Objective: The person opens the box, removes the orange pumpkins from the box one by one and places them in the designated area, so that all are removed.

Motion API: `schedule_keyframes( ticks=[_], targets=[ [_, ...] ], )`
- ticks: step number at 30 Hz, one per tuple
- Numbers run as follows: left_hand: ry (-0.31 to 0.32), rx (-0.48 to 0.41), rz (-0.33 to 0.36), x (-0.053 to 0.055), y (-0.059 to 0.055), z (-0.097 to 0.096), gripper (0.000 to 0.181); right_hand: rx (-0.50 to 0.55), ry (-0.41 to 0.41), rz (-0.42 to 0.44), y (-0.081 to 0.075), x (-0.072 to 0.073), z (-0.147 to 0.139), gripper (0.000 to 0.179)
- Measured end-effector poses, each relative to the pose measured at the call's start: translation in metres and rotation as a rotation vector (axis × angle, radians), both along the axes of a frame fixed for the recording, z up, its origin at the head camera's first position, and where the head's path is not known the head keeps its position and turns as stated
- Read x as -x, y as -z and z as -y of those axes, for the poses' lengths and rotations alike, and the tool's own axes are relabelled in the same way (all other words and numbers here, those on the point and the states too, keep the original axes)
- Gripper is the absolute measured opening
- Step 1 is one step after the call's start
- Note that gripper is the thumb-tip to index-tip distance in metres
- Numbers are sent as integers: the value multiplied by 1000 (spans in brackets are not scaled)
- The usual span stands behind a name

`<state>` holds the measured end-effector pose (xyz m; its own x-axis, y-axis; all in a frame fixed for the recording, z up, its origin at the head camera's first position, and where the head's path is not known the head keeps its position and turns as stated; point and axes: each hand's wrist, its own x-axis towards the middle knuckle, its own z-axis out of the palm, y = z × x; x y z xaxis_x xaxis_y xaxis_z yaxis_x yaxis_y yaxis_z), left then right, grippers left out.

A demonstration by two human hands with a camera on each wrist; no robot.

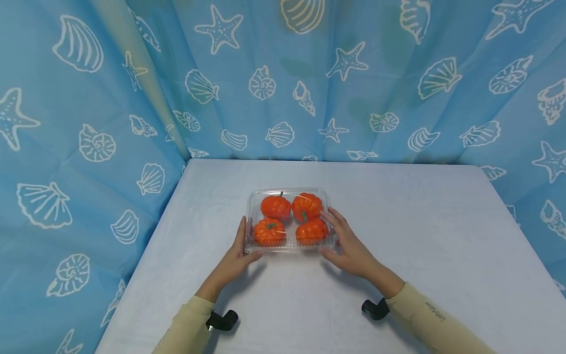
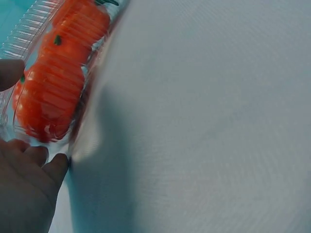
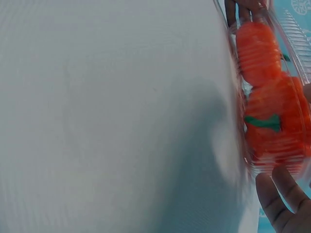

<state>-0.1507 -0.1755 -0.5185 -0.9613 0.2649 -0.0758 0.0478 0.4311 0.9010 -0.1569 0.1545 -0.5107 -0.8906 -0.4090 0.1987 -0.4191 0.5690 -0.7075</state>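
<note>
While the left hand and right hand grip the clear container by opposite ends, four orange pumpkins glow inside, two by two! It's between those hands, over the white desk; touching or lifted, I can't tell!

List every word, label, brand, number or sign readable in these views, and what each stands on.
"Let…": dark lettering on the right sleeve; the remaining letters are too small to read surely, and even this start is tentative.
No readable text on the clear container or the orange pumpkins.
No words on the blue curtain: only shell and starfish drawings.
</note>
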Motion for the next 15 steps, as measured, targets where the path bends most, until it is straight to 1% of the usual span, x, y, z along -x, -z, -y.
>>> schedule_keyframes(
  ticks=[5, 9, 15],
  targets=[
    [5, -42, -3, -1, 1, -1, 99, 2, 34, -1, 4, 0, 4, 91],
    [15, -65, -15, -3, 0, -1, 95, 29, 44, -35, 5, -1, 7, 91],
    [8, -57, -27, -5, 0, -1, 90, 36, 48, -75, 8, -1, 10, 89]
  ],
)
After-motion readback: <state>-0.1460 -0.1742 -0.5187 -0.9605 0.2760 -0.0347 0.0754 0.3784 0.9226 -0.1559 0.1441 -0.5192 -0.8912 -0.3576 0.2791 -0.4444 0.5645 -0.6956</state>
